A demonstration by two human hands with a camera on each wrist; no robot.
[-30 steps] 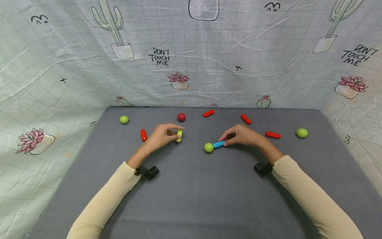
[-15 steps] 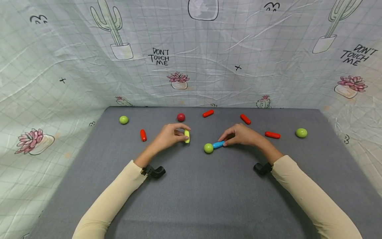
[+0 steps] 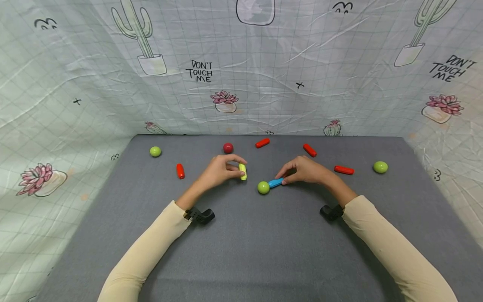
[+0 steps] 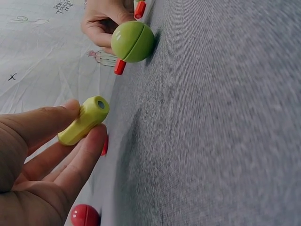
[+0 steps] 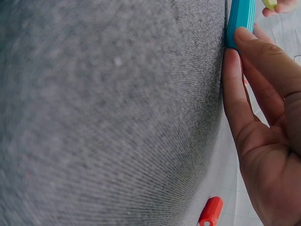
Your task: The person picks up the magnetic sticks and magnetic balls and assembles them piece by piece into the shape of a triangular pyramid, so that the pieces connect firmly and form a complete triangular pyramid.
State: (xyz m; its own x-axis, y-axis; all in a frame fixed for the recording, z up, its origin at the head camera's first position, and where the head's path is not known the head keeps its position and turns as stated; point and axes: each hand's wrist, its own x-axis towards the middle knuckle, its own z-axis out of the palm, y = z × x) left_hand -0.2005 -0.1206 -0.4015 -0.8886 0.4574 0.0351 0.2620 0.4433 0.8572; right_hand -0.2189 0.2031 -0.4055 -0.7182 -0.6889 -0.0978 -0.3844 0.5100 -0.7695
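I've got grey woven cloth (image 3: pixel 241 251) nearest, a glossy green seamed ball (image 3: pixel 263 187) on it. Right hand (image 3: pixel 305 170) pinches a blue ridged plastic-looking rod (image 3: pixel 276 182), end touching the ball's right side. Left hand (image 3: pixel 222 170) pinches a yellow faceted rod (image 3: pixel 243 172), off the cloth, left of the ball. Well beyond the ball I see a creased white sheet (image 3: pixel 256 54), cactus-printed, walling the surface in.

Soft light — some wrist-view blur, apparently
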